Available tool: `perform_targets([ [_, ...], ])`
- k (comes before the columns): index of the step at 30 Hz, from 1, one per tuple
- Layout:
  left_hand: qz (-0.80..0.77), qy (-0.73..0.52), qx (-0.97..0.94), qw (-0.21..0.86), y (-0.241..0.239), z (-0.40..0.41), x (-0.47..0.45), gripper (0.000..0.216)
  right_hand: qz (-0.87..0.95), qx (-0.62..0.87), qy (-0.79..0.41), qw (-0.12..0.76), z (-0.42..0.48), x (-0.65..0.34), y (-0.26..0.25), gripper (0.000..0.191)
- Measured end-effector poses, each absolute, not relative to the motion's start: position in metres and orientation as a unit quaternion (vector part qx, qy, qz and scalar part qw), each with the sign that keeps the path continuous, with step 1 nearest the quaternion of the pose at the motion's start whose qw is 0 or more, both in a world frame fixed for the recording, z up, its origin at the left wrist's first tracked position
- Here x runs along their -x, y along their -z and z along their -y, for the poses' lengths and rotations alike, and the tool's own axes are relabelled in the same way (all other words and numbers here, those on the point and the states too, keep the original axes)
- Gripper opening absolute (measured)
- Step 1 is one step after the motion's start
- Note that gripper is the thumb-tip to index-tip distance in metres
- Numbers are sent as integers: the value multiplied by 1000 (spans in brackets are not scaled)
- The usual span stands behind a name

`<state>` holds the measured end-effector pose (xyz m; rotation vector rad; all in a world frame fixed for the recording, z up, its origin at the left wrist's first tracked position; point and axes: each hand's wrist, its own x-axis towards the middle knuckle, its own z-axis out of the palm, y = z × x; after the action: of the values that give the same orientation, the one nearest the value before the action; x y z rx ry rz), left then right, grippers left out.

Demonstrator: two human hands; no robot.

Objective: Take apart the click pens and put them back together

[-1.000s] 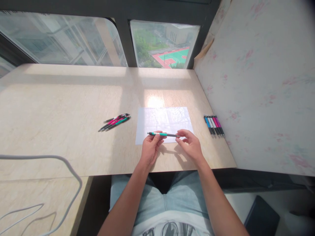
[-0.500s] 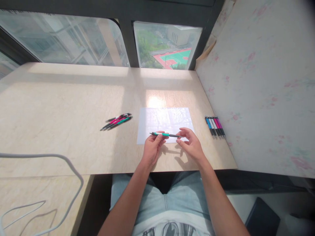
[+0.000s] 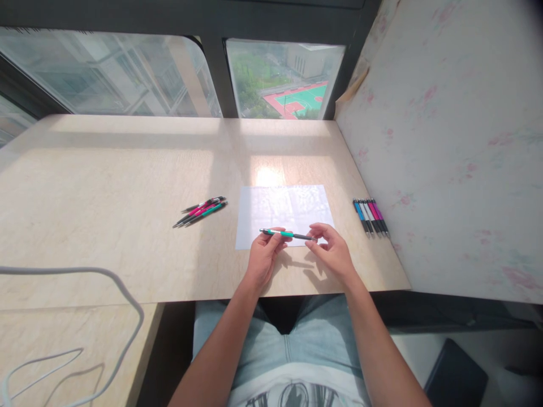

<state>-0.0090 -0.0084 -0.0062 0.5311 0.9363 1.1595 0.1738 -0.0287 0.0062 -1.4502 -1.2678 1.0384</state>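
Note:
A green and black pen [image 3: 287,234] is held level above the near edge of a white sheet of paper [image 3: 282,206]. Closed around its green barrel is my left hand [image 3: 263,254], with the thumb on top. My right hand [image 3: 332,249] has its curled fingers and thumb about the pen's pointed black end; the exact contact at the tip is small and hard to make out. The pen's clicker end sticks out past my left fingers.
Several pens [image 3: 201,212] lie in a loose pile left of the paper. Further pens [image 3: 370,217] form a neat row by the papered wall [image 3: 449,158] on the right. A grey cable [image 3: 106,271] loops over the lower left of the wooden desk [image 3: 127,186].
The pen and both hands have shifted very slightly, and the pen's pointed end sits a little lower. My right fingers stay around that end. The piled and lined-up pens are unchanged.

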Motion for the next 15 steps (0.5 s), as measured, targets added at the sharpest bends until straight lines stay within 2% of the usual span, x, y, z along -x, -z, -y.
perform_targets([
  [3, -417, -523, -233, 706, 6, 9, 9, 31, 527, 587, -432, 438, 28, -175, -5, 33],
  [6, -413, -524, -230, 708, 5, 9, 10, 31, 544, 590, -425, 418, 28, -176, -7, 48],
  [11, -414, -531, -223, 706, 3, 9, 11, 32, 557, 586, -406, 426, 29, -175, -13, 25],
  [13, -412, -533, -220, 706, 3, 8, 11, 33, 553, 585, -412, 428, 28, -174, -13, 33],
  [15, -411, -534, -216, 707, 3, 8, 11, 33, 556, 581, -421, 419, 28, -173, -13, 31],
])
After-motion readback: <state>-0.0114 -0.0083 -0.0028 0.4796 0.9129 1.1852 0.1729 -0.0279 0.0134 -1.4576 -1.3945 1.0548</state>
